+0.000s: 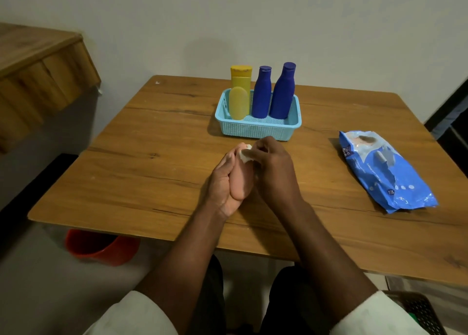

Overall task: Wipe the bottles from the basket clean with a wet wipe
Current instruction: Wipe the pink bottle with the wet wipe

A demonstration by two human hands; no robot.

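Early on, I'd say: left hand (225,180) cradles a peach bottle (240,180) over the table (152,157) w/ fingers curled round it, right hand (271,167) pinches a wet wipe (245,155) on its top end, 4 bottles wait in the basket (255,128).

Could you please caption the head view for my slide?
Left hand holds a pink bottle while right hand rubs it with a wipe.
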